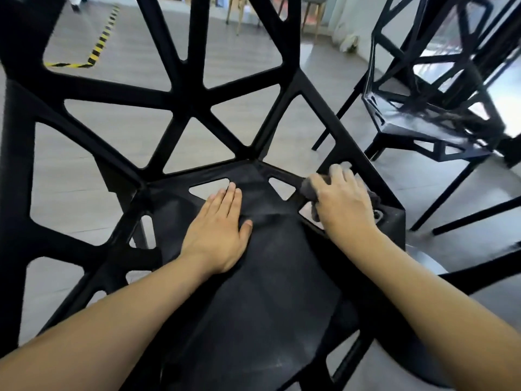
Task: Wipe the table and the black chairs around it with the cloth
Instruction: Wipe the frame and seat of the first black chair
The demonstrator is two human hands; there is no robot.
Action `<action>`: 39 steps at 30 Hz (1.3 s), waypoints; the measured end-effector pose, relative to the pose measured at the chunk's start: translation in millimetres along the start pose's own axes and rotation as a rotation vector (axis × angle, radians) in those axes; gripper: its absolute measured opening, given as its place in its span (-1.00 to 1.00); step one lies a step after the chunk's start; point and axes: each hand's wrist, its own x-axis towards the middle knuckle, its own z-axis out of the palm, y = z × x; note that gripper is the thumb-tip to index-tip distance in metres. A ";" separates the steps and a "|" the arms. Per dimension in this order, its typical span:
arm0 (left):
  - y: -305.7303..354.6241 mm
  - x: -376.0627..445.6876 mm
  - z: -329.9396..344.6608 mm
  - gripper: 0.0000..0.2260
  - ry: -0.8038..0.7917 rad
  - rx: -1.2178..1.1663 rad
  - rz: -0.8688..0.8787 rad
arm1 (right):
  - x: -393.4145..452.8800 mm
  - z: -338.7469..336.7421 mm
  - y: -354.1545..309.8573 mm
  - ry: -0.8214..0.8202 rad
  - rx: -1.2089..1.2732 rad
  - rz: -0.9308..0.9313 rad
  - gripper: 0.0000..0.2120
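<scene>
A black chair [253, 300] with an open lattice back fills the view right in front of me. My left hand [218, 230] lies flat on its seat, fingers together and palm down, holding nothing. My right hand [342, 201] presses a dark grey cloth [308, 189] against the seat's right rear corner, where the seat meets the back frame. Most of the cloth is hidden under that hand.
A second black lattice chair [417, 119] stands to the right, blurred. The grey floor [127, 43] carries a yellow-and-black tape line [98, 49] at the far left. Wooden chair legs [310, 18] show at the back.
</scene>
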 end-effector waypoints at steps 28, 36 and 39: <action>26.5 8.9 -11.1 -0.37 -0.009 0.032 -0.160 | -77.7 -34.2 30.5 0.078 0.426 0.159 -0.63; 71.4 13.4 16.1 -0.47 0.012 -0.022 0.083 | -53.5 -12.9 81.9 0.112 0.455 0.290 -0.59; 69.1 13.3 17.5 -0.47 0.003 -0.019 0.075 | -84.5 -21.5 74.1 0.040 0.511 0.334 -0.61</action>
